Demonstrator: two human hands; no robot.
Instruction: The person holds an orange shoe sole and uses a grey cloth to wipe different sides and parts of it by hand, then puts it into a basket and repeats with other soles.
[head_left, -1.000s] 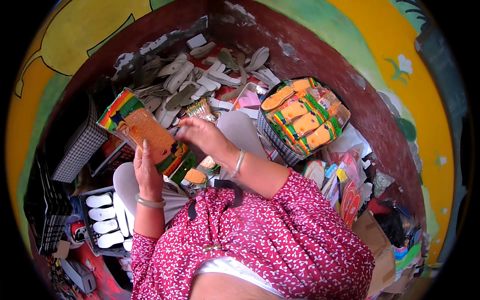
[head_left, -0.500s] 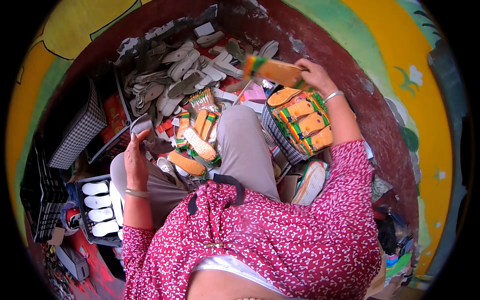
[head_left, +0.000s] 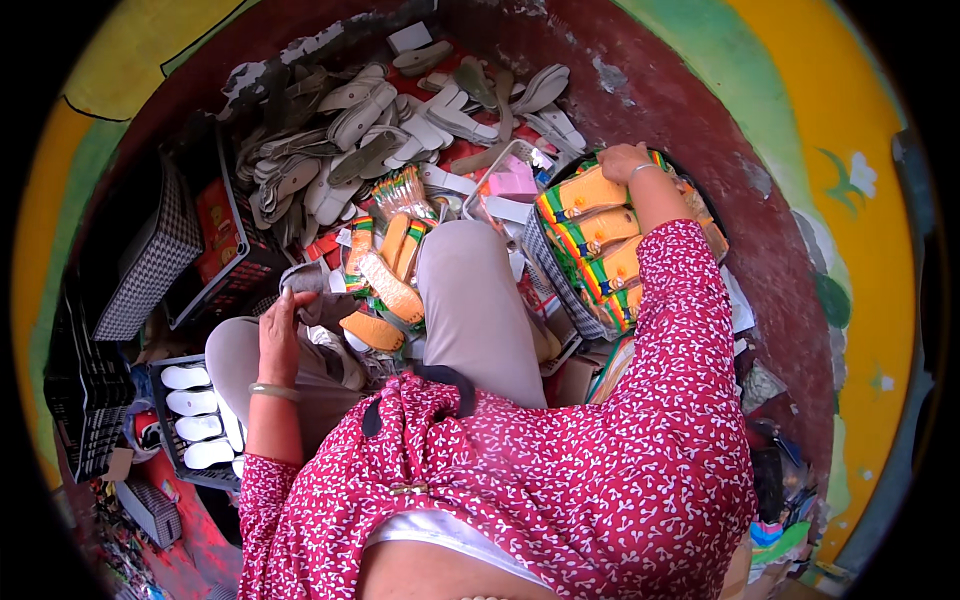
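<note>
My left hand [head_left: 279, 340] is raised beside my bent left knee, its fingers closed on a soft grey cloth [head_left: 325, 310]. At the right, my right hand [head_left: 624, 163] is closed on the far end of a packaged orange insole [head_left: 585, 190] with green, yellow and red edging. That packet lies on top of similar packs in a black-and-white patterned basket [head_left: 563, 268]; its far end is hidden under my fingers. Several more orange insoles [head_left: 390, 287] lie in a loose group between my knees.
A large heap of white and grey shoe soles [head_left: 365, 125] lies against the dark red wall [head_left: 690, 130]. White insoles fill a dark crate [head_left: 165, 430] at the left. A clear plastic container [head_left: 478, 200] with pink pieces stands left of the basket. Patterned boxes [head_left: 150, 255] stand at the far left.
My right hand has come down and nearer with the packaged insole, from above the basket's far side onto the packs. My left hand and the grey cloth have dropped slightly.
</note>
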